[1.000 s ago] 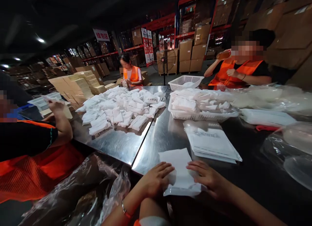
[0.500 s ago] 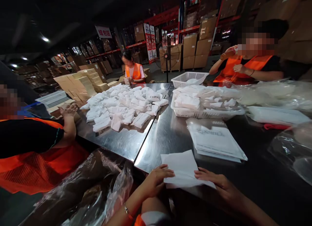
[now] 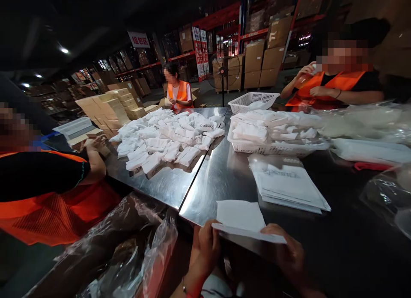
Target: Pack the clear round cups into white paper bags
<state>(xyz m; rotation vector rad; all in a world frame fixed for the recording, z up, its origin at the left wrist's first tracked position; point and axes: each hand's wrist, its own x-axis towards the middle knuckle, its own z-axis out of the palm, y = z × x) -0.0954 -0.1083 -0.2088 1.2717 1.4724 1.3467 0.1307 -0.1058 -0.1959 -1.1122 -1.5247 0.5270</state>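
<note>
Both my hands hold a flat white packet [image 3: 241, 219] at the near edge of the steel table [image 3: 221, 174]. My left hand [image 3: 208, 242] grips its left end, and my right hand [image 3: 285, 251] grips its right end from below. The packet is lifted and tilted, so I see its near edge. Just beyond it lies a stack of white printed bags [image 3: 287, 184]. A white basket [image 3: 272, 149] heaped with folded white packets stands further back.
A large pile of white packets [image 3: 167, 139] covers the left tabletop. Three people in orange vests sit around the table: one at left [image 3: 48, 191], one far back [image 3: 178, 92], one at right [image 3: 337, 81]. Clear plastic bags [image 3: 382, 195] lie right; an empty basket [image 3: 252, 102] sits behind.
My hands drew back toward me and raised the packet off the table, tilting it edge-on. The person at left lowered a hand. The person at right brought a bottle down.
</note>
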